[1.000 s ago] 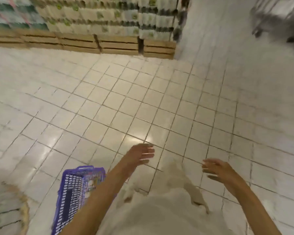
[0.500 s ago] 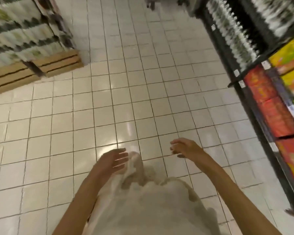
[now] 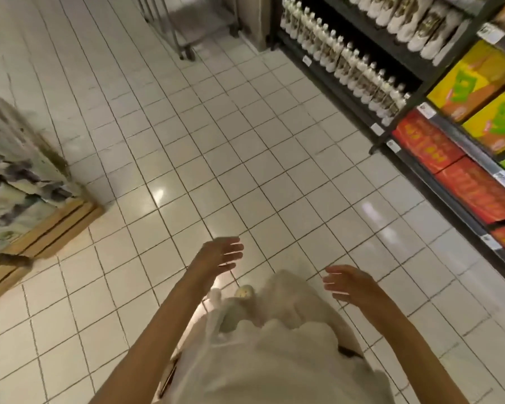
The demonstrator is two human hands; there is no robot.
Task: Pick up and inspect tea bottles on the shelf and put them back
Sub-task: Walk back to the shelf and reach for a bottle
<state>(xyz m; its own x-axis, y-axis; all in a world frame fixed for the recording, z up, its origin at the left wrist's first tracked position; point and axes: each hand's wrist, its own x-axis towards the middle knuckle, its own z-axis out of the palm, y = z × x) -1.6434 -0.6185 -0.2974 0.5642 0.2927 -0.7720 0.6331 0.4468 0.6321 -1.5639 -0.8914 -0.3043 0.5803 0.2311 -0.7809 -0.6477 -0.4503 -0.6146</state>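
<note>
Rows of pale bottles [image 3: 347, 53] with white caps stand on the low tier of a dark shelf [image 3: 330, 74] at the upper right, with more bottles [image 3: 405, 21] on the tier above. My left hand [image 3: 219, 255] hovers over the tiled floor at the lower middle, fingers spread and empty. My right hand [image 3: 350, 284] hangs to its right, also empty with fingers apart. Both hands are far from the shelf, over my light skirt.
Red cartons [image 3: 449, 158] and yellow-green cartons [image 3: 478, 86] fill the shelf on the right. A stack of packaged goods [image 3: 15, 176] on a wooden pallet [image 3: 41, 231] stands at the left. A metal trolley [image 3: 193, 24] is at the top. White floor tiles [image 3: 216, 135] lie between.
The view has swung right: the pallet stack slid to the left edge, the purple basket left the view, and the bottle shelf came in closer at the right. Both hands stay empty.
</note>
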